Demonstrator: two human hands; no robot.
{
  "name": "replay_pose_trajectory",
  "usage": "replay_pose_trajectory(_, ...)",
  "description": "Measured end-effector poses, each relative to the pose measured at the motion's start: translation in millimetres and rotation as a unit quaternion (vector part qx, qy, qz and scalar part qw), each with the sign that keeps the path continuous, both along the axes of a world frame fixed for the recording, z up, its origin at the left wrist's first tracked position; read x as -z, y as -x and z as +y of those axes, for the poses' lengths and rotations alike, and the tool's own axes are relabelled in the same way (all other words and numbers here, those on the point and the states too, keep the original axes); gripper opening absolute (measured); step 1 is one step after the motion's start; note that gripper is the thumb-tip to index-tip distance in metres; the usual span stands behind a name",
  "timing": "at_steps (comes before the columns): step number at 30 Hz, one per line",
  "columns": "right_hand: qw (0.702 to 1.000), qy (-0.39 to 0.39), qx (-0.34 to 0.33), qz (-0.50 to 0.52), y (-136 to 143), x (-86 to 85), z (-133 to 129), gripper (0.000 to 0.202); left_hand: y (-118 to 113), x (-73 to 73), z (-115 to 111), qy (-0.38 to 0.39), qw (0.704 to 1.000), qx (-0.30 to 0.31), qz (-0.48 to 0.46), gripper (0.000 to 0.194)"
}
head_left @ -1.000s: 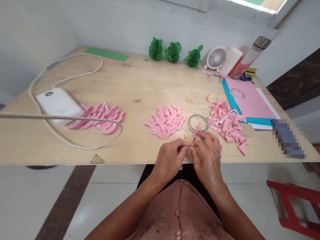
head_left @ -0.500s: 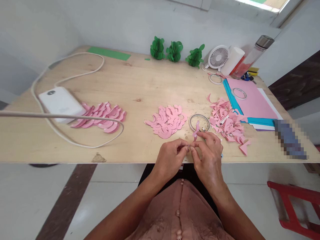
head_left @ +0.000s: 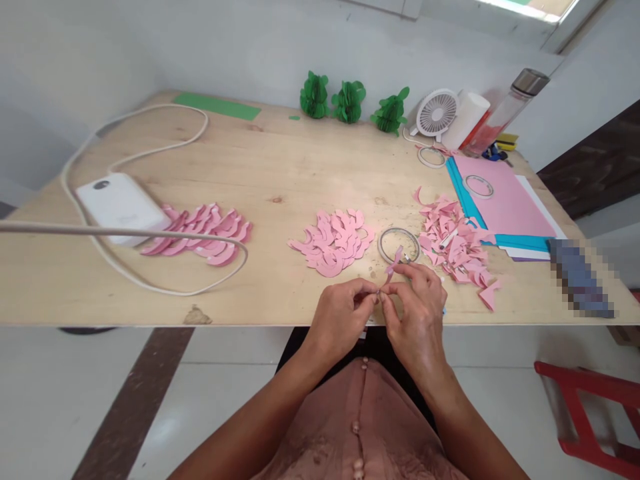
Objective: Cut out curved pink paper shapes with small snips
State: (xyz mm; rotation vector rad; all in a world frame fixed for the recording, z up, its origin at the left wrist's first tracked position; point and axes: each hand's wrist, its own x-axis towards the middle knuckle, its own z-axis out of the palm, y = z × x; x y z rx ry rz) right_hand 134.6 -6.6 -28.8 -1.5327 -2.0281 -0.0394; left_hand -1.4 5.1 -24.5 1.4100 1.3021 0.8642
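My left hand [head_left: 341, 310] and my right hand [head_left: 416, 305] meet at the table's front edge, fingertips pinched together. Between them is a narrow curved pink paper cutout [head_left: 396, 259], whose upper end sticks up past my right fingers. Its lower end is hidden by the fingertips. Just beyond my right hand lies a roll of tape [head_left: 399, 245], partly behind the cutout. A pile of curved pink cutouts [head_left: 336, 241] is to the left of it, and a heap of pink paper scraps [head_left: 456, 240] to the right.
At the left, a white power bank [head_left: 123, 208] with a cable [head_left: 200, 235] sits beside more pink cutouts [head_left: 210, 233]. Several green paper shapes [head_left: 349, 102] stand along the wall near a small fan [head_left: 437, 113] and a bottle [head_left: 507, 110]. Pink sheets [head_left: 515, 200] lie right, a red stool [head_left: 590, 420] below.
The upper end of the pink cutout has tilted slightly to the right and down. Both hands stay in nearly the same place, still pinching.
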Motion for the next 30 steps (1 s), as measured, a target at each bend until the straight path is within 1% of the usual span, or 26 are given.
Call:
replay_pose_trajectory(5, 1.0, 0.002, 0.002, -0.005, 1.1, -0.7, 0.8, 0.008, -0.8, -0.7, -0.5, 0.004, 1.0, -0.012, -0.012, 0.019)
replay_pose_trajectory(9, 1.0, 0.0, 0.005, -0.004, 2.5, -1.2, -0.1, 0.008, -1.7, 0.6, -1.8, -0.001, 1.0, -0.022, -0.001, 0.019)
replay_pose_trajectory(18, 1.0, -0.007, 0.005, 0.001, 2.8, 0.6, 0.7, 0.01, -3.9, 4.1, -4.9, -0.031, 0.999, -0.034, 0.021, 0.021)
replay_pose_trajectory(24, 1.0, -0.018, 0.008, 0.001, 2.4, 1.8, 0.2, 0.009, -6.4, 6.6, -6.3, -0.056, 0.996, -0.053, 0.053, 0.019)
replay_pose_trajectory(30, 1.0, 0.004, 0.002, 0.028, 0.7, 2.8, 0.5, 0.01, -6.7, 7.9, -6.8, -0.059, 0.993, -0.074, 0.068, 0.017)
